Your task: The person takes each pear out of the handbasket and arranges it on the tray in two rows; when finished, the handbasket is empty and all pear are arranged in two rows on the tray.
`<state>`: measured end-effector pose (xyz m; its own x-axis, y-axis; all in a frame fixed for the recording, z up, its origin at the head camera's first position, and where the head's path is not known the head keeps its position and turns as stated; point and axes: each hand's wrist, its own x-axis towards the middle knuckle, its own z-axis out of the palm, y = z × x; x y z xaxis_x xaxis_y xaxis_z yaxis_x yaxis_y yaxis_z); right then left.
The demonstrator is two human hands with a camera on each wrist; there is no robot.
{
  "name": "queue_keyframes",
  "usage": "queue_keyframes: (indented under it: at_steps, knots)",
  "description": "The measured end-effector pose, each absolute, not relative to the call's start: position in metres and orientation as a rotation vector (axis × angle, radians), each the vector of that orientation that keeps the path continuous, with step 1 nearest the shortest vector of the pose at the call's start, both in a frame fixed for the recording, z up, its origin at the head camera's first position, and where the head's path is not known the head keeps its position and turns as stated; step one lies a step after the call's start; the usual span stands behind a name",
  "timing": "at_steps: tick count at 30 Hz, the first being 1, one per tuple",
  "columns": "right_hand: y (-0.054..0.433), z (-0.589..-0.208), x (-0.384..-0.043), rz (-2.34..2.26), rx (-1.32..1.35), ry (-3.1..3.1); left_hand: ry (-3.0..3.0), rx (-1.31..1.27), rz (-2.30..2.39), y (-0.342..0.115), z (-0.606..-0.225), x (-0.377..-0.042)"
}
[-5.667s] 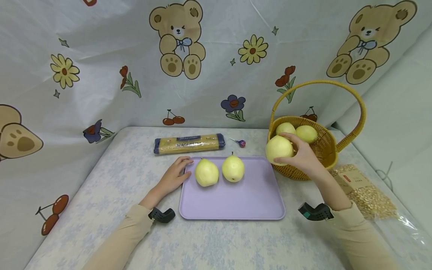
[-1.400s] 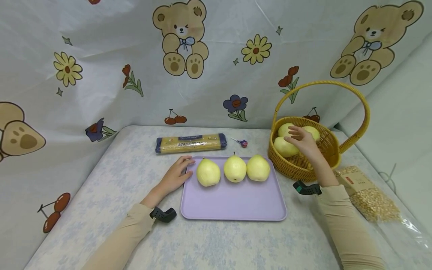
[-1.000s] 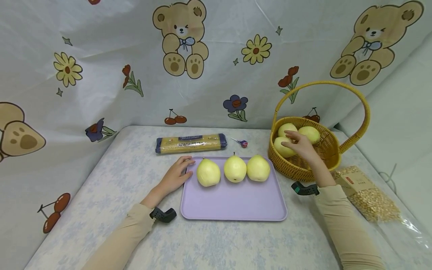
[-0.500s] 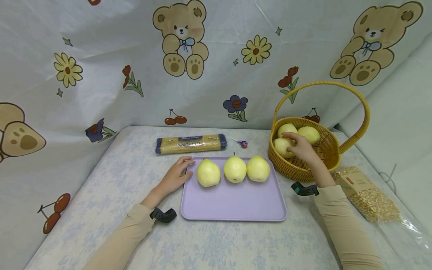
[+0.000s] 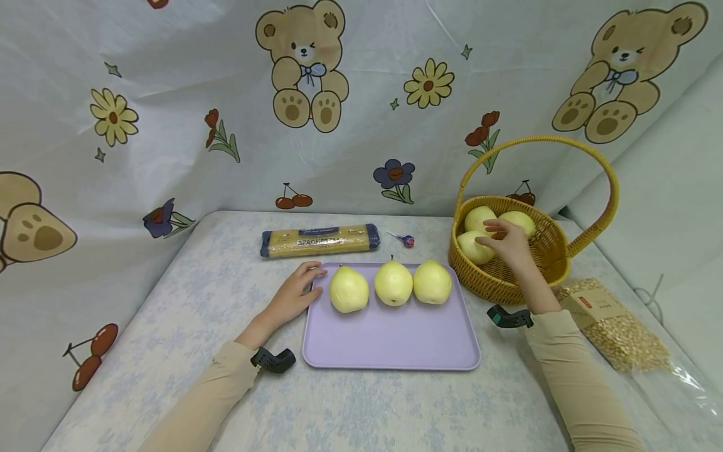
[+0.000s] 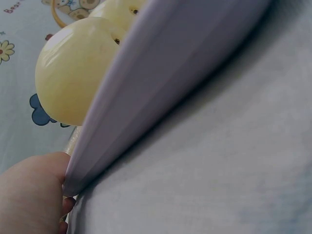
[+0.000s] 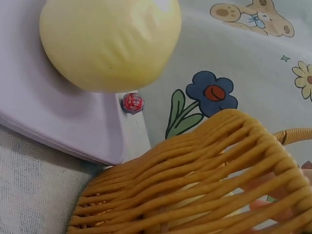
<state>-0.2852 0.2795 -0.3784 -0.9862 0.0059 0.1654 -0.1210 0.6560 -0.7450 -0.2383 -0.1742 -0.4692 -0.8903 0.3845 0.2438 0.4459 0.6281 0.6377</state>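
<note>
My left hand (image 5: 290, 296) holds the left rim of a lilac tray (image 5: 390, 345) near its far corner. In the left wrist view, the thumb lies at the rim and fingertips show beside it. Three pale yellow pears stand along the tray's far side: a left pear (image 5: 348, 290), a middle pear (image 5: 393, 284) and a right pear (image 5: 432, 282). My right hand (image 5: 511, 246) is inside a wicker basket (image 5: 486, 285), its loosely bent fingers at the upper right of the nearest pear (image 5: 476, 248). Two more basket pears, one at the back (image 5: 480, 217) and one at right (image 5: 519, 223), lie behind it.
Behind the tray lie a spaghetti pack (image 5: 320, 240) and a lollipop (image 5: 407, 240). The basket's tall handle (image 5: 612, 182) arches over its opening. A clear bag of grains (image 5: 621, 329) lies right of the basket, near my right forearm. A patterned cloth (image 5: 350, 163) hangs behind.
The pear my right hand held earlier now stands third on the tray. My right hand went back into the basket, touched the nearest pear, then drew slightly back. My left hand stayed put.
</note>
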Motion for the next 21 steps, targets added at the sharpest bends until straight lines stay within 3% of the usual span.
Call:
queue_keyframes:
  at_steps: [11,21]
  knots:
    - [0.2769,-0.3814,-0.2894,1.156,0.365,-2.863,-2.782,-0.688,-1.119,-0.1743,-0.4685,-0.2387]
    - [0.2778,-0.3802,-0.2894,1.187,0.351,-2.923,-2.768,-0.696,-1.127,-0.1735,-0.4675,-0.2375]
